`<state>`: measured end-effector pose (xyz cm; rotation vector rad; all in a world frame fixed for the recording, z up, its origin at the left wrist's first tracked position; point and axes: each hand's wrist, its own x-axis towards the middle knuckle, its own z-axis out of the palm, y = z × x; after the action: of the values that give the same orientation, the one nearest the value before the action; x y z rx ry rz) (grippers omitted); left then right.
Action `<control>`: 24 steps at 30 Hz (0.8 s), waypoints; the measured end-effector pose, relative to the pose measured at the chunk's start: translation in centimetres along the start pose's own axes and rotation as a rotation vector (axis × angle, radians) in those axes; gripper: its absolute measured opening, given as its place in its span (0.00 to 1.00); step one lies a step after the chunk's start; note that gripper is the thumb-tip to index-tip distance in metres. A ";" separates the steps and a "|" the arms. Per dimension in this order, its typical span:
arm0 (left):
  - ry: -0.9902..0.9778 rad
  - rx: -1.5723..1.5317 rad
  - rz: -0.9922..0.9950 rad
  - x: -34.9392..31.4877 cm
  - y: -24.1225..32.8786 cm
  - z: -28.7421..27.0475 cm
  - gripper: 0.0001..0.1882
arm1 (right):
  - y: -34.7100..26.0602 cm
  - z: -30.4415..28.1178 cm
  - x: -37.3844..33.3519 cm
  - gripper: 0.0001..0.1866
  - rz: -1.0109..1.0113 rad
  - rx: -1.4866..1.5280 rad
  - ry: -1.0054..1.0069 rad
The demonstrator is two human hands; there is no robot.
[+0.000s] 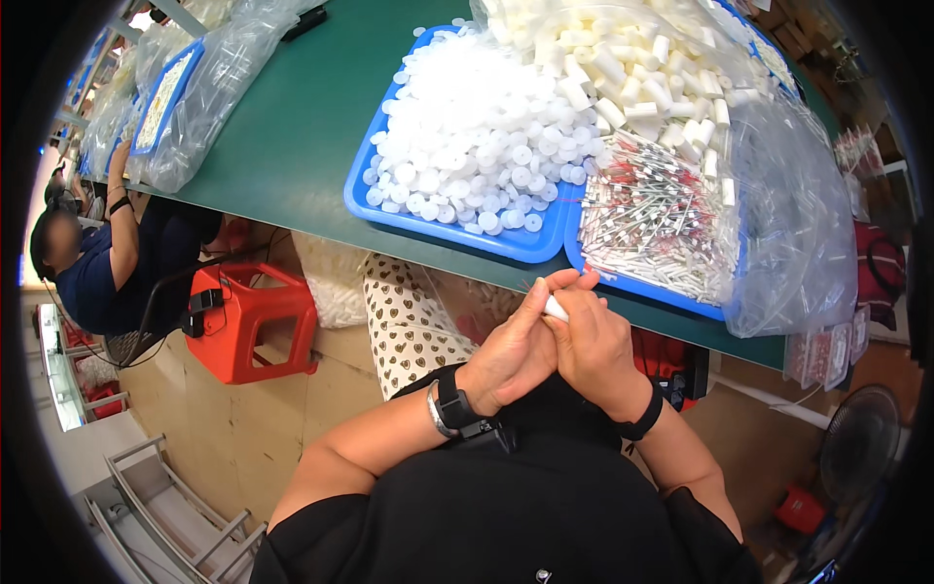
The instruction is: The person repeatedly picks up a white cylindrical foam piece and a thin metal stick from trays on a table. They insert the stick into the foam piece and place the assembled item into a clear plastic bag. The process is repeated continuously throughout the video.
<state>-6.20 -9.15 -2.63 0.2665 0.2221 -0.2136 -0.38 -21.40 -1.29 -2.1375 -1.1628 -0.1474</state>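
Left hand (pixel 516 356) and right hand (pixel 597 348) meet on a small white piece (pixel 556 310)

The two hands are together just in front of the table's (pixel 282 146) near edge, by the neighbouring front corners of two blue trays. Both are clamped on the small white piece, which shows between the left thumb and the right fingers; the rest of it is hidden.

The left tray (pixel 467 239) carries a high heap of translucent white discs (pixel 477 127), some lying along its front edge. In the right tray (pixel 654 296), thin parts with red and white ends (pixel 662 204) lie piled up to the front edge, and cream cylinders (pixel 642 73) are heaped toward the far edge. A clear plastic bag (pixel 793 234) hangs at its right side, over the table's near edge.

Toward the table's left end, a co-worker's hand (pixel 121 158) is at the edge of another blue tray (pixel 144 150). A red stool (pixel 248 326) stands on the floor.
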 end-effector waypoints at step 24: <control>0.114 0.384 -0.007 -2.4 2.6 -1.4 0.35 | 0.5 0.3 -0.1 0.21 0.995 1.607 -0.550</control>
<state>-8.17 -5.89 -2.75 0.6598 0.2950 -0.2480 -0.18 -21.48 -1.81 -0.9536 -0.0452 1.3741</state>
